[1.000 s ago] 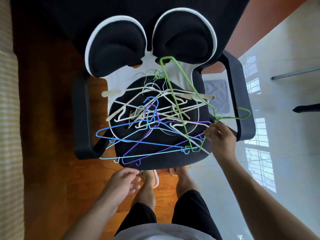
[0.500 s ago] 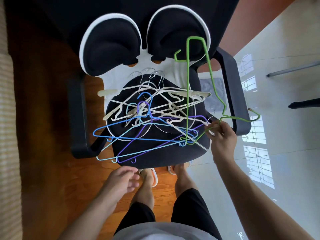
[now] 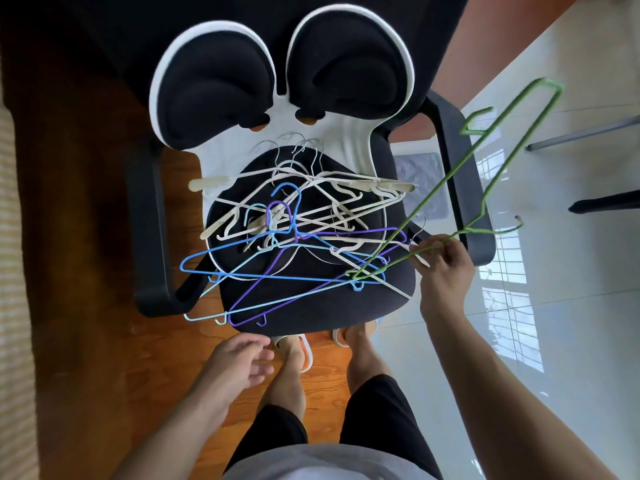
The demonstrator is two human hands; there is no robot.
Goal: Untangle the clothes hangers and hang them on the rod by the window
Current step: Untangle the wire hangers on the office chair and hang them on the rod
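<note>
The right hand [image 3: 445,263] reaches forward on an outstretched arm to the right front corner of the chair seat [image 3: 311,306], its fingers curled in a pinching grip on thin green wire. The left hand [image 3: 239,363] hangs just before the seat's front edge, palm turned inward, fingers relaxed and holding nothing

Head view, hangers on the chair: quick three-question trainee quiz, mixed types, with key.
1. True or false: the right hand pinches the green hanger.
2. The left hand is: A) gripping a blue hanger, B) open and holding nothing, C) resting on the armrest.
3. Fill in: the pile of hangers lies on the seat of a ____.

Key: 1 true; 2 B; 3 chair.
</note>
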